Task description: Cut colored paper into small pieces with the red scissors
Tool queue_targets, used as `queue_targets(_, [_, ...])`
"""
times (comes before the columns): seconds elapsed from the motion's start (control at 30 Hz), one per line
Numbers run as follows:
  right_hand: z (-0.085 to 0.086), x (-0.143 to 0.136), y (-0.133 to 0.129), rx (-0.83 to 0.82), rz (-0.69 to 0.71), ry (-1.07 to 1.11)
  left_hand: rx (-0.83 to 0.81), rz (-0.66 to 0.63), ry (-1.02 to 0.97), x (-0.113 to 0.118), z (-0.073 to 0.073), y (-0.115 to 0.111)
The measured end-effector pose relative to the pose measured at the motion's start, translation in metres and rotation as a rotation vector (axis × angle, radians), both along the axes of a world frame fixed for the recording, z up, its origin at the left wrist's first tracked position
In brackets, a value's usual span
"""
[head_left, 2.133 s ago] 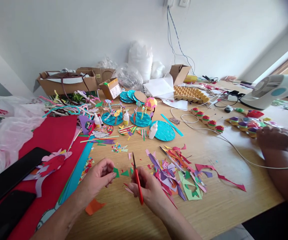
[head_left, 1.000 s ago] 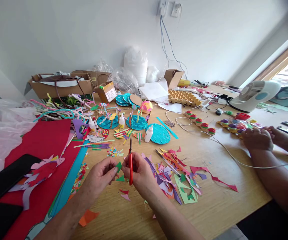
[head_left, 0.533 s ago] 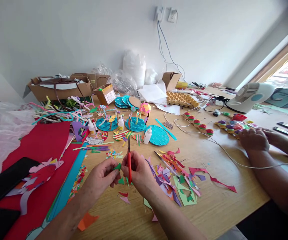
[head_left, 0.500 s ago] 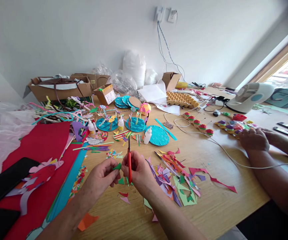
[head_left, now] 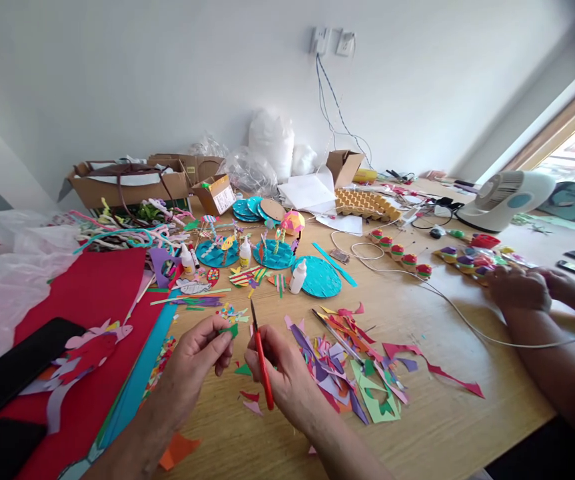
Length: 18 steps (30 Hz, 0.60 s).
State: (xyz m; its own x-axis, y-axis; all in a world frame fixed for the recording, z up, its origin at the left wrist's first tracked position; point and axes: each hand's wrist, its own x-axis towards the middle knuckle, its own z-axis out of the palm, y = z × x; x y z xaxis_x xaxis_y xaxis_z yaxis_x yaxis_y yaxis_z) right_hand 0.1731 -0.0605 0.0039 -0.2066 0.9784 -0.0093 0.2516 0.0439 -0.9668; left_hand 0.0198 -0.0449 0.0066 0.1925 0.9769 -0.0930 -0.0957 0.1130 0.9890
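Observation:
Between the thumb and fingers of my left hand [head_left: 201, 355] is a small green paper piece [head_left: 231, 330]. My right hand [head_left: 282, 363] grips red-handled scissors [head_left: 263, 370], their dark blades pointing away from me and slightly left. The blades stand just right of the green piece, apart from it. Beneath my hands lie small scraps, among them a red and pink scrap [head_left: 251, 402]. A heap of coloured paper offcuts [head_left: 334, 363] spreads to the right of my right hand, with a light green cut-out sheet [head_left: 378, 397] at its near side.
A white glue bottle [head_left: 298, 276] stands by a turquoise disc [head_left: 321, 279]. Red paper [head_left: 92, 280] and a black phone-like slab [head_left: 22, 353] lie left. A co-worker's hands [head_left: 520, 290] are at the right, near colourful egg-carton pieces [head_left: 467, 261]. A white cable [head_left: 460, 317] crosses the table.
The scissors have tilted, their handles swinging right and toward me, and moved off the green piece. My hands are a little farther apart. The whole view has shifted slightly.

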Motion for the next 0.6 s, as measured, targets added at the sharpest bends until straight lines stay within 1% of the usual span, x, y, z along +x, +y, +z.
queue_targets(0.1, [0.001, 0.003, -0.009, -0.018, 0.048, -0.062, -0.012, 0.020, -0.018, 0.000, 0.004, -0.002])
queue_targets(0.2, [0.000, 0.003, -0.015, -0.032, 0.068, -0.137, -0.021, 0.040, -0.025, 0.000, 0.006, -0.002])
queue_targets(0.4, [-0.008, 0.003, -0.022, -0.010, 0.090, -0.298, -0.017, 0.073, 0.010, 0.000, 0.011, -0.002])
queue_targets(0.5, [-0.009, 0.003, -0.024, 0.012, 0.099, -0.349, -0.032, 0.069, 0.020, 0.000, 0.012, -0.004])
queue_targets(0.6, [-0.006, 0.001, -0.024, 0.011, 0.101, -0.390, -0.084, 0.066, 0.023, -0.001, 0.010, -0.007])
